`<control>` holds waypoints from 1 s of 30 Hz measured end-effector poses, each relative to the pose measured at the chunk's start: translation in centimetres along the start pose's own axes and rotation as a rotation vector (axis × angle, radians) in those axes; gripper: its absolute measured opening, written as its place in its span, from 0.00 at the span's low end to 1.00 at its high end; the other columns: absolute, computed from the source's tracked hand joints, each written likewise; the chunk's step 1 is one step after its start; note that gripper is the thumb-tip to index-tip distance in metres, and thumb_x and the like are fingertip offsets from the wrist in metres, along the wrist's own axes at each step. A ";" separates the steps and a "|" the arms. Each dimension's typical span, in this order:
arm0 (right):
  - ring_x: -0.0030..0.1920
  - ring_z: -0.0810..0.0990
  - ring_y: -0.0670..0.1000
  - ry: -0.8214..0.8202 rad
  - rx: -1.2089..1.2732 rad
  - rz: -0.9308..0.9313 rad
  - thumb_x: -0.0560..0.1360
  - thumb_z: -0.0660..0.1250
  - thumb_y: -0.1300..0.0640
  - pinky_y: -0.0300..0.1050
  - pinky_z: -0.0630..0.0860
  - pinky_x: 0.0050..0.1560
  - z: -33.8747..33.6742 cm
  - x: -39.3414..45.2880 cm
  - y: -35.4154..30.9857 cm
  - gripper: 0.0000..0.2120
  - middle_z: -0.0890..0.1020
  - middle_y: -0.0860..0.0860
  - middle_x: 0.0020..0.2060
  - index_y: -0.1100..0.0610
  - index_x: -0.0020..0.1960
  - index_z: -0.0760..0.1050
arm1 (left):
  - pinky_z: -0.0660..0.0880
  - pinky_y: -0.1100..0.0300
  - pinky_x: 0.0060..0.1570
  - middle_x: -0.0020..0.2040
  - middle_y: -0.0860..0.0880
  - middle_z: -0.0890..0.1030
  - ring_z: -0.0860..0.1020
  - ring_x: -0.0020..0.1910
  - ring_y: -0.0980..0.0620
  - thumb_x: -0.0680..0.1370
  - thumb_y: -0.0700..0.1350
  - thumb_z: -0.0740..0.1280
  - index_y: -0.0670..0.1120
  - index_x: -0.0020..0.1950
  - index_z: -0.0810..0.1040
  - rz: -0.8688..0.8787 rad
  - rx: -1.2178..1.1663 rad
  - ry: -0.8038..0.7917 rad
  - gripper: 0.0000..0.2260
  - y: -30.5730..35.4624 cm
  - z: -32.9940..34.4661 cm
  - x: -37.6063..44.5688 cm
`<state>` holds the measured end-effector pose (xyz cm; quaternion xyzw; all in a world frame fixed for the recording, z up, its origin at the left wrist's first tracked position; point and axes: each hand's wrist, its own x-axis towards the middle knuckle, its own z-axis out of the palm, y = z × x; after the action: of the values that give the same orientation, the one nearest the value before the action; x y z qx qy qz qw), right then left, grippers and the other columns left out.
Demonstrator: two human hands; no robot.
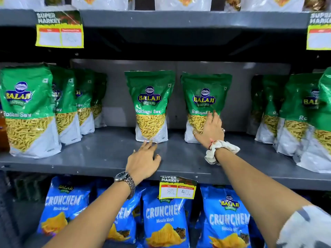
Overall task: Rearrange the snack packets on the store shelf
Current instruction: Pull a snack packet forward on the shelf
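Two green Ratlami Sev packets stand upright at the back of the grey middle shelf [100, 158]. The left packet [150, 104] stands alone; my left hand [143, 161] lies flat on the shelf, fingers apart, fingertips just touching its bottom edge. My right hand [210, 129] presses on the lower front of the right packet [204, 97], fingers spread over it. A row of the same packets [26, 111] lines the left side, and another row [300, 113] lines the right side.
Blue Crunchem packets [164, 217] fill the shelf below. A yellow price tag [177, 187] hangs on the middle shelf's front edge. Two more tags [60, 29] hang from the shelf above, which holds white packets [182, 3].
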<state>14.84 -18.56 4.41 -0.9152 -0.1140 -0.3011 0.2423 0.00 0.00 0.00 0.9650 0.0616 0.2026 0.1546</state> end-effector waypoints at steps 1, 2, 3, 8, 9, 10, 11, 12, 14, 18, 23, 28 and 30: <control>0.75 0.54 0.61 0.001 0.019 0.027 0.70 0.70 0.50 0.63 0.67 0.65 0.4 0.2 -0.1 0.44 0.54 0.60 0.76 0.61 0.75 0.50 | 0.56 0.45 0.75 0.78 0.53 0.57 0.53 0.78 0.54 0.79 0.50 0.55 0.51 0.74 0.62 -0.008 -0.002 -0.002 0.23 -0.1 0.1 0.1; 0.75 0.54 0.61 0.014 0.034 0.049 0.69 0.71 0.49 0.64 0.67 0.64 0.6 0.3 -0.2 0.45 0.54 0.60 0.76 0.62 0.75 0.50 | 0.55 0.46 0.75 0.78 0.53 0.57 0.54 0.78 0.54 0.79 0.50 0.55 0.52 0.74 0.64 -0.015 -0.003 0.003 0.22 -0.2 0.1 0.2; 0.75 0.53 0.61 0.019 0.036 0.068 0.69 0.72 0.49 0.64 0.68 0.64 1.0 0.5 -0.2 0.46 0.54 0.61 0.76 0.62 0.75 0.50 | 0.55 0.46 0.75 0.78 0.53 0.59 0.55 0.77 0.54 0.79 0.49 0.55 0.52 0.73 0.65 -0.016 0.003 0.004 0.22 -0.3 0.3 0.1; 0.76 0.47 0.66 0.093 -0.008 0.113 0.66 0.74 0.45 0.73 0.67 0.62 2.9 1.5 -0.4 0.50 0.48 0.63 0.76 0.59 0.76 0.49 | 0.53 0.48 0.75 0.77 0.51 0.62 0.58 0.77 0.52 0.80 0.51 0.52 0.56 0.72 0.67 -0.001 0.067 -0.042 0.20 -0.4 0.8 0.1; 0.75 0.45 0.68 0.093 -0.001 0.125 0.66 0.75 0.45 0.74 0.66 0.62 3.1 1.6 -0.3 0.50 0.45 0.64 0.76 0.57 0.76 0.48 | 0.53 0.48 0.76 0.77 0.51 0.62 0.58 0.76 0.52 0.80 0.51 0.52 0.56 0.72 0.66 0.002 0.079 -0.048 0.20 -0.5 0.9 0.1; 0.75 0.44 0.70 0.088 0.017 0.135 0.65 0.75 0.45 0.75 0.66 0.62 3.4 1.7 -0.3 0.51 0.43 0.64 0.76 0.55 0.76 0.48 | 0.53 0.48 0.76 0.77 0.51 0.61 0.58 0.76 0.52 0.80 0.51 0.52 0.56 0.72 0.65 0.007 0.088 -0.049 0.20 -0.6 1.0 0.1; 0.74 0.43 0.71 0.088 0.036 0.144 0.65 0.76 0.44 0.76 0.65 0.62 3.6 1.9 -0.2 0.51 0.41 0.65 0.76 0.54 0.76 0.47 | 0.53 0.48 0.76 0.77 0.51 0.61 0.59 0.76 0.52 0.80 0.51 0.52 0.56 0.72 0.65 0.009 0.090 -0.047 0.20 -0.6 1.1 0.1; 0.74 0.44 0.72 0.088 0.057 0.153 0.64 0.76 0.44 0.76 0.65 0.62 3.7 2.0 -0.2 0.52 0.40 0.65 0.75 0.52 0.76 0.47 | 0.53 0.48 0.76 0.77 0.51 0.61 0.59 0.76 0.52 0.80 0.51 0.52 0.56 0.72 0.65 0.012 0.092 -0.045 0.20 -0.6 1.1 0.2; 0.73 0.48 0.73 0.084 0.096 0.172 0.64 0.77 0.44 0.72 0.65 0.63 3.8 2.3 -0.1 0.52 0.40 0.66 0.75 0.50 0.76 0.47 | 0.53 0.48 0.76 0.77 0.51 0.62 0.59 0.76 0.52 0.80 0.51 0.52 0.57 0.72 0.65 0.012 0.098 -0.037 0.20 -0.7 1.2 0.2; 0.69 0.59 0.71 0.099 0.162 0.179 0.63 0.78 0.49 0.66 0.69 0.61 3.7 2.3 -0.1 0.51 0.46 0.66 0.75 0.49 0.76 0.50 | 0.53 0.49 0.76 0.77 0.52 0.62 0.59 0.76 0.52 0.78 0.54 0.48 0.57 0.73 0.65 0.006 0.104 -0.046 0.23 -0.5 1.1 0.0; 0.68 0.61 0.71 0.109 0.201 0.184 0.62 0.79 0.52 0.64 0.69 0.62 3.3 1.8 -0.2 0.50 0.48 0.66 0.74 0.49 0.75 0.52 | 0.53 0.49 0.75 0.77 0.52 0.62 0.59 0.76 0.52 0.79 0.52 0.51 0.57 0.72 0.65 -0.001 0.094 -0.045 0.21 -0.5 1.0 0.0; 0.68 0.61 0.71 0.096 0.240 0.154 0.62 0.79 0.53 0.65 0.69 0.61 2.1 0.6 0.3 0.50 0.47 0.65 0.74 0.49 0.75 0.53 | 0.53 0.49 0.76 0.77 0.52 0.62 0.59 0.76 0.52 0.80 0.52 0.52 0.57 0.72 0.65 -0.001 0.087 -0.045 0.20 -0.6 0.9 -0.1; 0.67 0.62 0.70 0.099 0.248 0.138 0.62 0.79 0.53 0.64 0.69 0.61 1.4 -0.1 0.7 0.50 0.48 0.64 0.74 0.48 0.75 0.53 | 0.53 0.49 0.76 0.77 0.52 0.62 0.59 0.76 0.52 0.80 0.52 0.52 0.57 0.72 0.65 0.000 0.085 -0.049 0.20 -0.6 0.9 -0.1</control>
<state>15.70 -18.41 3.09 -0.8679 -0.0750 -0.3120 0.3791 0.26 0.28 -1.00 0.9754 0.0665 0.1759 0.1149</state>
